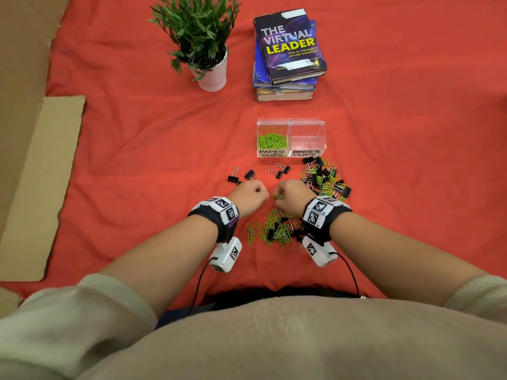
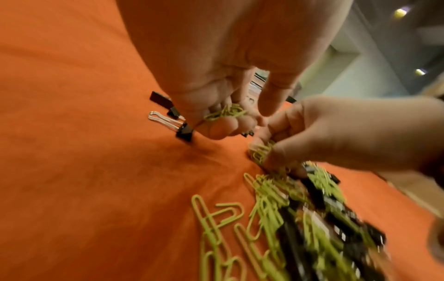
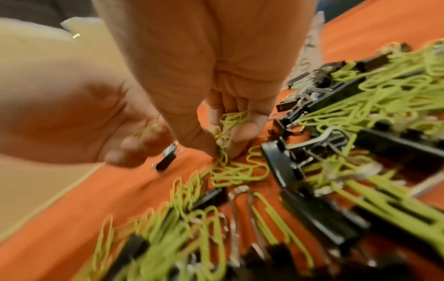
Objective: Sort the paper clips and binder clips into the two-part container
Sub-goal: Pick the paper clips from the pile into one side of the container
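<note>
Green paper clips (image 3: 230,121) are being gathered in the curled fingers of the right hand (image 1: 290,197); a smaller bunch is being pinched by the left hand (image 1: 251,194) beside it. Black binder clips (image 1: 326,179), tangled in just right of the right hand, are best being shaken loose before anything is carried to the container (image 1: 290,123) ahead of both hands.

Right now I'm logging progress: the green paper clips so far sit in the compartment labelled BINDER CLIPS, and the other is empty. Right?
Not quite. The head view shows the green paper clips in the compartment labelled PAPER CLIPS; the BINDER CLIPS compartment is the empty one.
</note>
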Demonstrator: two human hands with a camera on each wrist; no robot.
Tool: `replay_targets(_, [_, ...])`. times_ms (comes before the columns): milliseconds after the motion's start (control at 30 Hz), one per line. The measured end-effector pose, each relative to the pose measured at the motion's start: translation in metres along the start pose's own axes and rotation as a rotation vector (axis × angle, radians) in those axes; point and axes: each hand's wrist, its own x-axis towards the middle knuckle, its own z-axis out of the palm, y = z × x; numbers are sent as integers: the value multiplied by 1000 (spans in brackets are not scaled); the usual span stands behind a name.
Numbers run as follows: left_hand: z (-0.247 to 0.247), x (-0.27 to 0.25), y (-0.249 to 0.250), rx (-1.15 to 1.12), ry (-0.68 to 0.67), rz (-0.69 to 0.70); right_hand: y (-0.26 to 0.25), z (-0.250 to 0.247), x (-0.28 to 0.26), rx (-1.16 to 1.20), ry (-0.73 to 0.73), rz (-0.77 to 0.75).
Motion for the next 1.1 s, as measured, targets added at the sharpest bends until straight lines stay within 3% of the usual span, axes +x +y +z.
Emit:
replay_targets(200, [5, -8, 0, 640, -164, 323, 15, -34, 1, 454, -44, 146])
replay_targets(333, [11, -6, -2, 791, -198, 365, 13, -63, 6, 853, -92, 202])
replay_targets(400, [13, -5, -1, 850, -189, 394, 6, -77, 10, 945, -69, 209])
replay_targets(533, [12, -3, -2, 967, -164, 462, -11, -96, 34, 810, 42, 158])
replay_targets(667, [10, -6, -6, 949, -127, 464, -34, -101, 58, 398, 163, 92])
replay_targets(800, [4, -9, -11, 783, -85, 429, -58, -105, 72, -26, 65, 49])
replay_targets(933, [-12, -7, 1, 671, -48, 390, -52, -97, 71, -72, 156, -39])
replay_targets(1100, [-36, 9, 36, 549, 81, 389, -24, -93, 46, 135, 334, -57])
